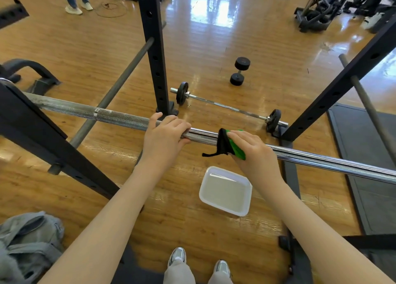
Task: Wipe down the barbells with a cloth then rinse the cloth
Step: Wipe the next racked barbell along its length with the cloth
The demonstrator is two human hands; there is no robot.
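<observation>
Two barbells show: the racked bar (300, 155) runs left to right across both hands, another (227, 108) lies on the floor beyond. Left hand (165, 133) grips the bar; right hand (252, 148) wraps the cloth (233, 144) around it, tray (225, 190) below.

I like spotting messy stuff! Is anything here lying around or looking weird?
A little. A black dumbbell and a small loaded barbell lie loose on the open wood floor beyond the rack. A grey bag slumps on the floor at lower left. Nothing looks spilled or broken.
</observation>
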